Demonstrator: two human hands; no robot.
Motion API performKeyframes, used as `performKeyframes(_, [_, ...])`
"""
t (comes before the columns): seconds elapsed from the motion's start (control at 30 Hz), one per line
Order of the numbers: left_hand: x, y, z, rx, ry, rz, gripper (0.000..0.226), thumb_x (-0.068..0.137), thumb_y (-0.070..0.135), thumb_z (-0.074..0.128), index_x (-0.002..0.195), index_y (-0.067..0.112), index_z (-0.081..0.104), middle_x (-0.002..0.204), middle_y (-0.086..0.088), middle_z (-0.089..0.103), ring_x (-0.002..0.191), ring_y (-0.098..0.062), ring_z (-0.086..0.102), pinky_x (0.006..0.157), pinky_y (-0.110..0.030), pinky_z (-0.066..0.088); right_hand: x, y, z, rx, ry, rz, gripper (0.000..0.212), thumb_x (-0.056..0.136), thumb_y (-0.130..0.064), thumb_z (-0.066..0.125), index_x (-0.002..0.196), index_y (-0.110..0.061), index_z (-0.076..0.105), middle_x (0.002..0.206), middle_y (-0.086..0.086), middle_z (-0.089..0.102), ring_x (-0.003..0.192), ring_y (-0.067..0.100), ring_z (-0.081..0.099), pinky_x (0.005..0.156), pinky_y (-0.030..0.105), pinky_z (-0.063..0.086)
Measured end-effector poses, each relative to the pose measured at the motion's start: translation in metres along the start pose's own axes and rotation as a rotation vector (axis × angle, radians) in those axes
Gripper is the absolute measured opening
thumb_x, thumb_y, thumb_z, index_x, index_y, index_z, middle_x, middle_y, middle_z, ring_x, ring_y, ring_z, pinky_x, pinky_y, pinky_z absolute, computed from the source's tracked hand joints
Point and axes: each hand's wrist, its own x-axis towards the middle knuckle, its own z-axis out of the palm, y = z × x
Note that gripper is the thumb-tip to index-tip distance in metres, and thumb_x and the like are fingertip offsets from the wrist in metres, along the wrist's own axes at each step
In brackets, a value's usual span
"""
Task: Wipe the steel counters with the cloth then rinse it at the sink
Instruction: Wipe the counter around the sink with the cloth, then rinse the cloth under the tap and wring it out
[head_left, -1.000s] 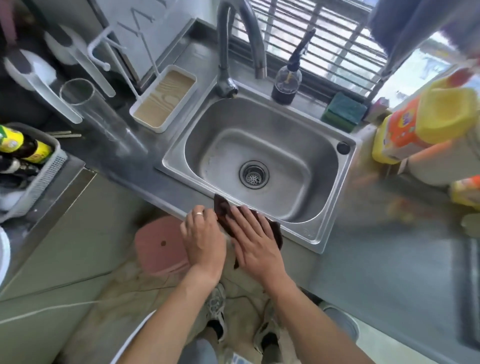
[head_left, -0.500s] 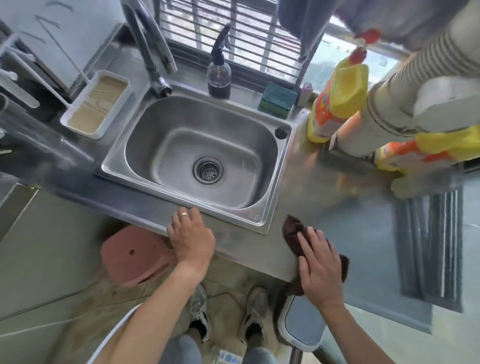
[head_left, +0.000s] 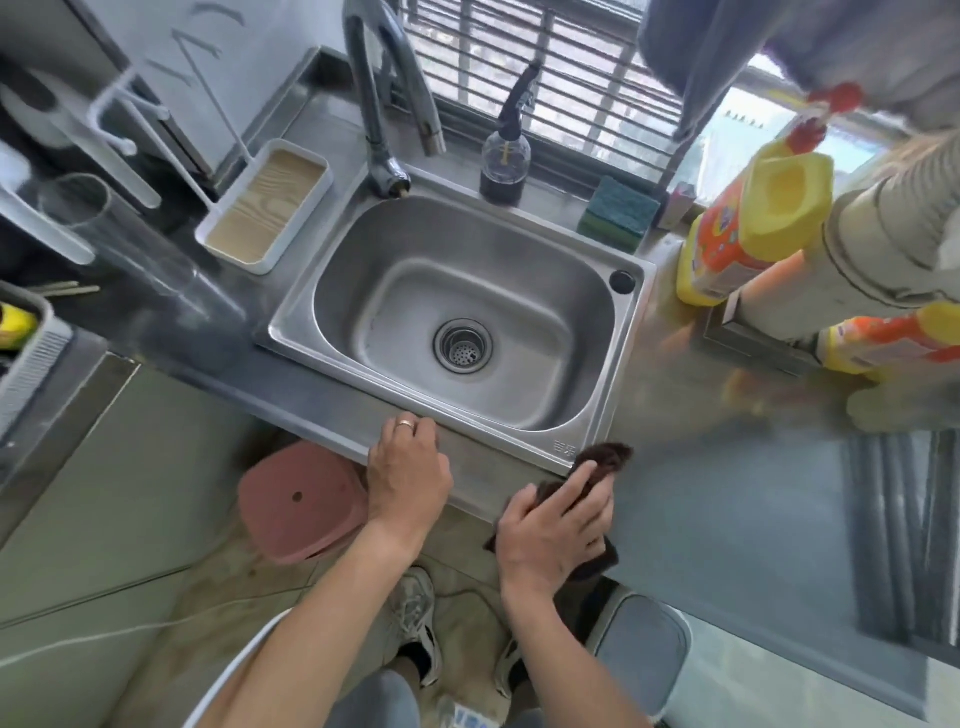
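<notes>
A dark brown cloth (head_left: 607, 458) lies on the steel counter (head_left: 727, 499) just off the front right corner of the sink (head_left: 631, 322). My right hand (head_left: 556, 530) presses flat on the cloth, fingers spread over it, covering most of it. The cloth's far tip and a lower corner stick out from under the hand. My left hand (head_left: 408, 467), with a ring on one finger, rests on the counter's front edge in front of the sink, fingers curled and holding nothing. The sink basin is dry and holds nothing, its drain strainer (head_left: 462, 345) in the middle. The tap (head_left: 387, 104) arches over the back.
Behind the sink stand a dark pump bottle (head_left: 506, 156) and a green sponge (head_left: 621, 213). Yellow-orange detergent bottles (head_left: 743, 218) crowd the right counter. A white tray (head_left: 267, 208) and a clear glass (head_left: 130, 244) sit left. A pink stool (head_left: 301, 501) and grey bin (head_left: 641, 654) stand on the floor.
My right hand slid the cloth from the sink's front rim right onto the counter, then back toward the sink's corner. The left hand stayed on the front edge.
</notes>
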Motion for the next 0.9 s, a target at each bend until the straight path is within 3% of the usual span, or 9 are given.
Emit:
performKeyframes(0.07, [0.007, -0.012, -0.007, -0.028, -0.012, 0.013, 0.016, 0.076, 0.008, 0.059, 0.089, 0.015, 0.065, 0.096, -0.003, 0.062, 0.096, -0.025, 0.055, 0.080, -0.041, 0.049, -0.002, -0.009, 0.008, -0.040, 0.032, -0.023, 0.067, 0.089, -0.022, 0.056, 0.152, -0.002, 0.041, 0.154, 0.026, 0.037, 0.132, 0.047, 0.042, 0.095, 0.059, 0.043])
performKeyframes(0.13, [0.014, -0.022, -0.013, -0.046, -0.019, 0.013, 0.016, 0.078, 0.008, 0.057, 0.090, 0.016, 0.065, 0.095, -0.001, 0.062, 0.095, -0.024, 0.055, 0.080, -0.040, 0.049, -0.006, -0.016, 0.010, -0.101, 0.075, -0.234, 0.063, 0.086, -0.023, 0.051, 0.146, -0.005, 0.051, 0.145, 0.023, 0.046, 0.125, 0.042, 0.046, 0.098, 0.058, 0.047])
performKeyframes(0.23, [0.023, -0.031, -0.021, -0.071, 0.001, 0.008, 0.014, 0.077, 0.009, 0.059, 0.087, 0.017, 0.064, 0.092, -0.002, 0.062, 0.093, -0.026, 0.058, 0.078, -0.040, 0.049, -0.023, -0.055, 0.015, 0.050, -0.100, -0.557, 0.050, 0.084, -0.029, 0.052, 0.131, -0.014, 0.065, 0.125, 0.009, 0.058, 0.112, 0.029, 0.052, 0.094, 0.045, 0.055])
performKeyframes(0.3, [0.029, -0.034, -0.029, -0.117, 0.006, -0.015, 0.012, 0.077, 0.009, 0.060, 0.086, 0.016, 0.065, 0.092, -0.004, 0.063, 0.093, -0.028, 0.058, 0.078, -0.042, 0.049, -0.025, -0.090, 0.018, 0.178, -0.251, -0.586, 0.032, 0.084, -0.026, 0.059, 0.113, -0.020, 0.071, 0.112, -0.001, 0.059, 0.102, 0.021, 0.053, 0.084, 0.037, 0.055])
performKeyframes(0.4, [0.047, -0.041, -0.050, -0.149, 0.073, -0.081, 0.013, 0.083, 0.007, 0.056, 0.088, 0.013, 0.066, 0.095, -0.007, 0.063, 0.095, -0.030, 0.057, 0.076, -0.042, 0.047, 0.004, -0.131, 0.012, 0.367, -0.546, -0.476, 0.021, 0.084, -0.025, 0.065, 0.102, -0.027, 0.075, 0.099, -0.008, 0.063, 0.089, 0.012, 0.057, 0.079, 0.021, 0.047])
performKeyframes(0.5, [0.072, -0.049, -0.069, -0.128, 0.193, -0.083, 0.017, 0.081, 0.003, 0.056, 0.089, 0.014, 0.066, 0.095, -0.008, 0.064, 0.095, -0.032, 0.059, 0.072, -0.039, 0.046, 0.047, -0.147, -0.006, 0.540, -0.713, -0.251, 0.030, 0.084, -0.026, 0.062, 0.111, -0.029, 0.074, 0.105, -0.008, 0.075, 0.096, 0.008, 0.066, 0.083, 0.014, 0.049])
performKeyframes(0.63, [0.104, -0.037, -0.080, -0.146, 0.205, -0.064, 0.027, 0.084, 0.001, 0.052, 0.104, 0.013, 0.065, 0.103, -0.008, 0.063, 0.095, -0.028, 0.059, 0.071, -0.034, 0.043, 0.106, -0.153, -0.024, 0.721, -0.617, 0.140, 0.037, 0.076, -0.046, 0.066, 0.105, -0.024, 0.065, 0.106, 0.007, 0.072, 0.099, 0.024, 0.070, 0.096, 0.042, 0.057])
performKeyframes(0.73, [0.129, -0.018, -0.083, -0.123, 0.196, -0.007, 0.034, 0.081, -0.002, 0.052, 0.109, 0.012, 0.064, 0.107, -0.009, 0.062, 0.099, -0.028, 0.059, 0.079, -0.039, 0.051, 0.146, -0.159, -0.035, 0.861, -0.573, 0.343, 0.034, 0.081, -0.038, 0.069, 0.105, -0.016, 0.062, 0.102, 0.013, 0.070, 0.098, 0.038, 0.071, 0.094, 0.058, 0.058])
performKeyframes(0.9, [0.182, 0.013, -0.087, -0.087, 0.219, -0.061, 0.032, 0.082, 0.004, 0.053, 0.111, 0.014, 0.061, 0.104, -0.008, 0.062, 0.096, -0.028, 0.058, 0.077, -0.039, 0.046, 0.193, -0.180, -0.041, 0.967, -0.533, 0.395, 0.018, 0.099, -0.025, 0.060, 0.104, -0.009, 0.066, 0.093, 0.014, 0.068, 0.080, 0.031, 0.066, 0.071, 0.039, 0.058])
